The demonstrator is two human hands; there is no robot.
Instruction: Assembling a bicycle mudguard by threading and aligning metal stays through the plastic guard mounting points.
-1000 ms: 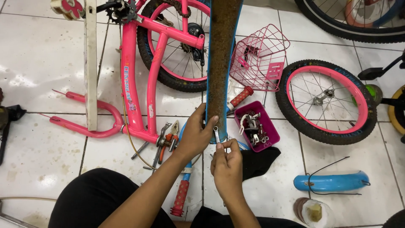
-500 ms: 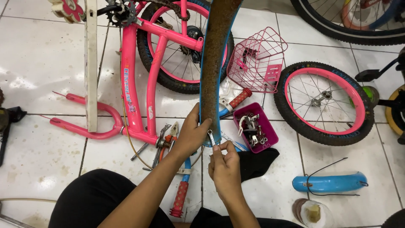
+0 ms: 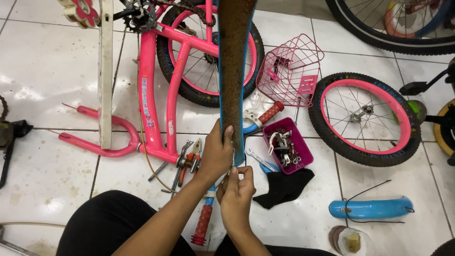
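Note:
A long blue bicycle mudguard (image 3: 233,71), its inner side brown with dirt, stands upright in front of me. My left hand (image 3: 215,152) grips its lower end from the left side. My right hand (image 3: 235,192) is just below that end, fingertips pinched on a small metal part at the mudguard's bottom edge; the part itself is too small to make out. Behind the mudguard lies a pink bicycle frame (image 3: 151,95) upside down with its rear wheel (image 3: 199,66).
Pliers and wrenches (image 3: 187,161) lie on the white tiles left of my hands. A magenta tray of parts (image 3: 303,149), a black rag (image 3: 284,187), a pink wire basket (image 3: 289,71), a loose pink-rimmed wheel (image 3: 365,118) and a second blue mudguard (image 3: 372,208) sit to the right.
The mudguard has tilted slightly toward upright and shifted a little left. Both hands stay at its lower end, barely moved.

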